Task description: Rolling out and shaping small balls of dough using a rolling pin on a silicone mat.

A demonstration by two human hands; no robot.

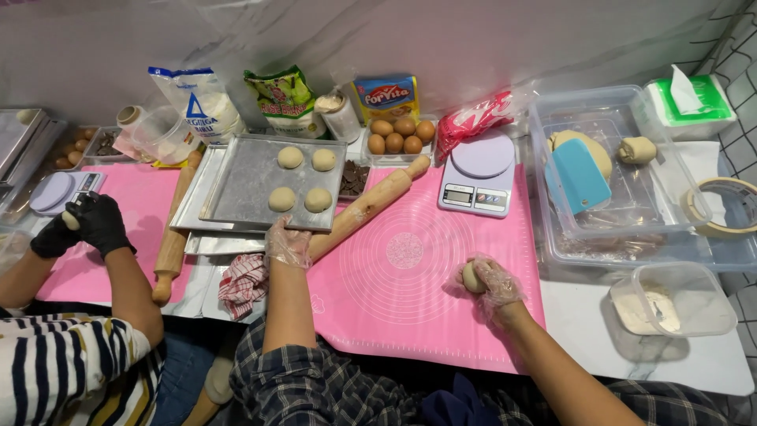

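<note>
My right hand (489,284), in a thin clear glove, is closed around a small ball of dough (473,277), fingers curled over it and pressing it down onto the pink silicone mat (394,300) near its right edge; the mat gives the dough a clean surface that will not stick. My left hand (287,244), gloved the same way, rests with loose fingers on the near rim of the metal baking tray (244,189), holding nothing, seemingly there to steady it. Four dough balls (303,179) sit spaced apart on that tray, with room left on the near left side. A wooden rolling pin (371,207) lies diagonally on the mat between tray and kitchen scale (479,177), out of the way yet within reach. Just beside my left wrist lies a red checked cloth (243,282).

Behind the scale stands a tray of brown eggs (400,134), and along the wall are bags of flour and other dry goods. To my right, a clear plastic tub (623,170) holds a larger piece of dough under a blue scraper (578,175), kept close so more can be cut off. A small container of flour (670,300) sits at the table's near right corner.

On my left another person in black gloves (83,225) cups a dough ball over their own pink mat
</note>
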